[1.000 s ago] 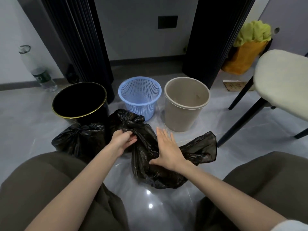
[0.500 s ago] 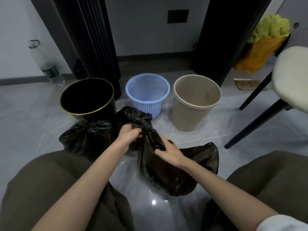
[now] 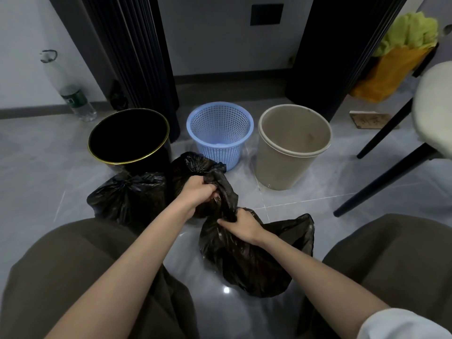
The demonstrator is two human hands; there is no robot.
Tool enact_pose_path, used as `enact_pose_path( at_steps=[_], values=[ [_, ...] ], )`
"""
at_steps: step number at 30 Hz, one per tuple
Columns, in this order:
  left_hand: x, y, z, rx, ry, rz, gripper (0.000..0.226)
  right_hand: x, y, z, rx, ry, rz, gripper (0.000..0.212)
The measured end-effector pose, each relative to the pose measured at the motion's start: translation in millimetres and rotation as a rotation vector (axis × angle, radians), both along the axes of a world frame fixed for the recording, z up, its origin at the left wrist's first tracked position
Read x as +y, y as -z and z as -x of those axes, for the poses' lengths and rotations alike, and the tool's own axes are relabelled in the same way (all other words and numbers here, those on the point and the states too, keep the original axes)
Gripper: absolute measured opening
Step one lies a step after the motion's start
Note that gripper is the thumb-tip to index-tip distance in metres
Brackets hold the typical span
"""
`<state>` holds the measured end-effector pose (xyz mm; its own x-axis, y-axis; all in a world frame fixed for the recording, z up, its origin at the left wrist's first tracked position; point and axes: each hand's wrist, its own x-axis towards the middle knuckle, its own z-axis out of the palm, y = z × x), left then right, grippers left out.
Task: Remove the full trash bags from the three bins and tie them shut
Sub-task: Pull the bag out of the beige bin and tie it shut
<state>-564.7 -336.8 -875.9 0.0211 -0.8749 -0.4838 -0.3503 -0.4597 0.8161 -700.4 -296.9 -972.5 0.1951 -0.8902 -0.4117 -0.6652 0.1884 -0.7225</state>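
Bins: the black bin, blue basket and beige bin stand in a row on the floor, all three showing bare insides, so the removal half of the job looks done.
Tied bags: the left bag lies in front of the black bin and the middle bag just in front of the blue basket. Both are gathered at the top, parked out of the way to the left, it seems, to leave working room.
Front bag: the front bag sits on the floor between the person's knees, close in where both arms reach it easily.
Neck: its neck is bunched into a rope that rises from the bag's body toward the left.
Left hand: the left hand is closed in a fist round the upper end of the neck and holds it raised, probably to keep the plastic taut.
Right hand: the right hand has its fingers curled tight round the base of the neck, pinning the gather just above the contents so nothing spills.
Stage: by the look of it this is the last bag, held ready for knotting. No knot shows on it yet.
Surroundings: a chair stands to the right and a water bottle by the wall.
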Motion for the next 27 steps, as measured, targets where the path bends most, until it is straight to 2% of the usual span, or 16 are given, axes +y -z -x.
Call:
enact_pose_path(
  at_steps=[3,7,11,13,14,16,18,20,21,22,24,26,27],
  values=[
    [-2,8,-6,0.038,-0.157,-0.01,0.029,5,-1,6,0.062,0.0,0.006,0.03],
    [1,18,-11,0.126,-0.344,-0.064,0.03,7,-1,17,0.089,-0.052,0.0,0.018],
    [6,21,-14,0.145,-0.323,-0.057,0.027,11,-2,22,0.179,-0.145,0.015,0.026],
    [8,19,-16,0.036,-0.174,0.007,0.017,13,-1,26,0.236,-0.167,0.01,0.035],
    [9,18,-18,-0.118,-0.058,0.079,0.015,13,-2,28,0.258,-0.175,0.001,0.036],
    [12,20,-23,-0.542,0.245,0.255,0.064,14,-1,30,0.297,-0.197,0.002,0.038],
    [23,21,-19,-0.885,0.495,0.572,0.1,14,-4,29,0.334,-0.227,0.027,0.037],
    [35,29,-8,-1.126,0.774,0.871,0.106,15,-9,26,0.373,-0.273,0.059,0.034],
    [40,35,-5,-1.222,0.924,0.901,0.1,16,-11,24,0.394,-0.297,0.074,0.034],
    [44,41,-3,-1.272,1.023,0.88,0.09,17,-13,22,0.414,-0.32,0.09,0.033],
    [48,50,-1,-1.285,1.129,0.681,0.072,18,-18,21,0.464,-0.363,0.124,0.033],
    [48,50,0,-1.185,1.125,0.562,0.054,19,-21,22,0.516,-0.398,0.157,0.033],
    [47,48,1,-1.046,1.074,0.506,0.037,19,-23,23,0.539,-0.408,0.181,0.033]
  ],
)
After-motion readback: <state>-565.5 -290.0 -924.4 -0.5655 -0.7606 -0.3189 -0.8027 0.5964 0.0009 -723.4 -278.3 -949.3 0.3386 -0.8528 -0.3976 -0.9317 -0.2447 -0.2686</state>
